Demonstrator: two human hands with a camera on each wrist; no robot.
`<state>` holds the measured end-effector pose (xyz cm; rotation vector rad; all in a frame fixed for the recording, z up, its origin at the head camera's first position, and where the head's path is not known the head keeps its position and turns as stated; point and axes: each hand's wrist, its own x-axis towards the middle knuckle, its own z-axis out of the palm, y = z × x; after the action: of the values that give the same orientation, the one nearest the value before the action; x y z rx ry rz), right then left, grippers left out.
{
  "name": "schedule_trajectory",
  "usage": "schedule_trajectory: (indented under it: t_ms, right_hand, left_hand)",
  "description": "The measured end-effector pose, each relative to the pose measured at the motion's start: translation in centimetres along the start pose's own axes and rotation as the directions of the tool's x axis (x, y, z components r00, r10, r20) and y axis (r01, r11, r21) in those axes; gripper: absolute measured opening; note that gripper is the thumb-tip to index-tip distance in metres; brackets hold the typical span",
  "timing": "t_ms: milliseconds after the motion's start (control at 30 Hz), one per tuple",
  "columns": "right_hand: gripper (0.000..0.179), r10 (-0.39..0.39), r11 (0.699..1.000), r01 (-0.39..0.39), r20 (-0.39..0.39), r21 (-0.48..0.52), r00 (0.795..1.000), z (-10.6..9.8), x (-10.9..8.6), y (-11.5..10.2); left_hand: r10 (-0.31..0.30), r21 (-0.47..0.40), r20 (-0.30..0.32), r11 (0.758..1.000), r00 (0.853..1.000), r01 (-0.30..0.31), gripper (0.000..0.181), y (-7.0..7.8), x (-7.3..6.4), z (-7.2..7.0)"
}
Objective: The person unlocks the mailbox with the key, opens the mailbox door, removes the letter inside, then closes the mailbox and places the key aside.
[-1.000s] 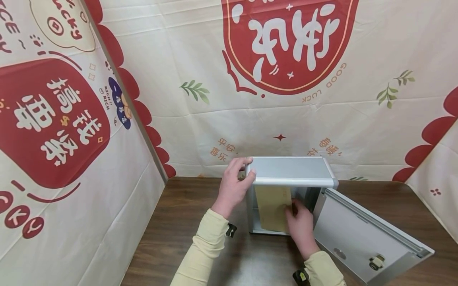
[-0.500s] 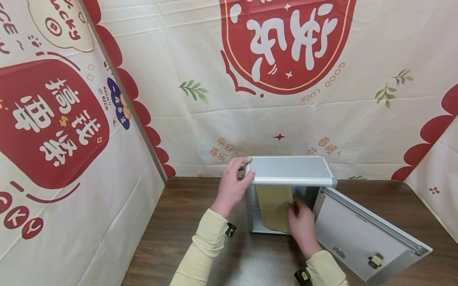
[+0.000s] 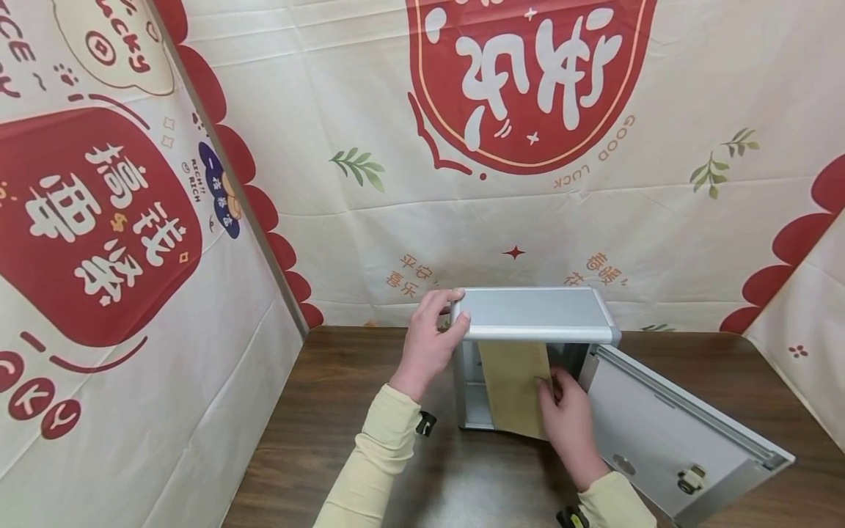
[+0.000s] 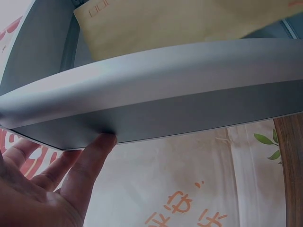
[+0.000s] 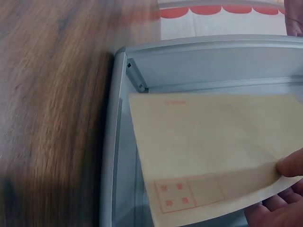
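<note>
Tan paper forms one rectangular envelope [image 3: 515, 389], partly inside one silver-grey metal box [image 3: 538, 312] at lower centre of the frame. Of two hands, the right hand [image 3: 569, 418] pinches the envelope's right edge, thumb against fingers, apparently for control; the left hand [image 3: 429, 345] grips the box's upper-left corner, likely steadying it. One pale grey metal door [image 3: 667, 425] stands open, lower right.

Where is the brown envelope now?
In the head view, the brown envelope is partly inside the metal box, pinched by the right hand, left of the door.
</note>
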<state>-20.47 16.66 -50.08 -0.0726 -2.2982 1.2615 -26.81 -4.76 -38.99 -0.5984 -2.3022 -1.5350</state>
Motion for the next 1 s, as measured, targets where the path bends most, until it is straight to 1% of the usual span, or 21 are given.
schedule_trajectory:
  t_ms: [167, 367, 500, 667, 767, 833, 933, 1000]
  right_hand:
    - [0.007, -0.011, 1.0, 0.012, 0.026, -0.019, 1.0, -1.1, -0.6, 0.0]
    - [0.004, -0.029, 0.999, 0.03, 0.065, -0.012, 0.997, -2.6, -1.4, -0.1]
    - [0.005, -0.063, 0.997, 0.065, 0.071, -0.035, 0.995, -3.7, -2.1, -0.2]
    - [0.01, -0.136, 0.988, 0.14, 0.068, -0.064, 0.988, -5.1, -2.8, -0.3]
    - [0.011, -0.171, 0.979, 0.179, 0.087, -0.094, 0.981, -6.0, -3.1, -0.3]
    - [0.012, -0.184, 0.972, 0.198, 0.113, -0.124, 0.976, -6.6, -3.2, -0.3]
    - [0.014, -0.181, 0.961, 0.208, 0.154, -0.182, 0.971, -7.3, -3.4, -0.4]
    - [0.016, -0.192, 0.948, 0.229, 0.176, -0.22, 0.965, -7.5, -3.6, -0.4]
  left_hand:
    - [-0.003, -0.008, 0.0, 1.0, 1.0, 0.003, 0.034, -0.1, 0.0, 0.1]
    - [-0.004, -0.005, 0.004, 1.0, 1.0, 0.004, 0.033, -0.1, 0.0, 0.1]
    - [-0.011, 0.002, 0.006, 1.0, 1.0, 0.011, 0.035, -0.1, 0.0, 0.0]
    - [-0.005, 0.011, 0.0, 1.0, 1.0, 0.005, 0.035, -0.2, 0.1, -0.1]
    - [0.005, 0.01, -0.007, 1.0, 1.0, -0.005, 0.034, -0.3, 0.1, -0.1]
    - [0.01, 0.009, -0.01, 1.0, 1.0, -0.01, 0.033, -0.4, 0.2, 0.0]
    - [0.01, 0.007, -0.01, 1.0, 1.0, -0.01, 0.033, -0.5, 0.2, 0.0]
    - [0.006, 0.009, -0.007, 1.0, 1.0, -0.006, 0.033, -0.5, 0.2, 0.0]
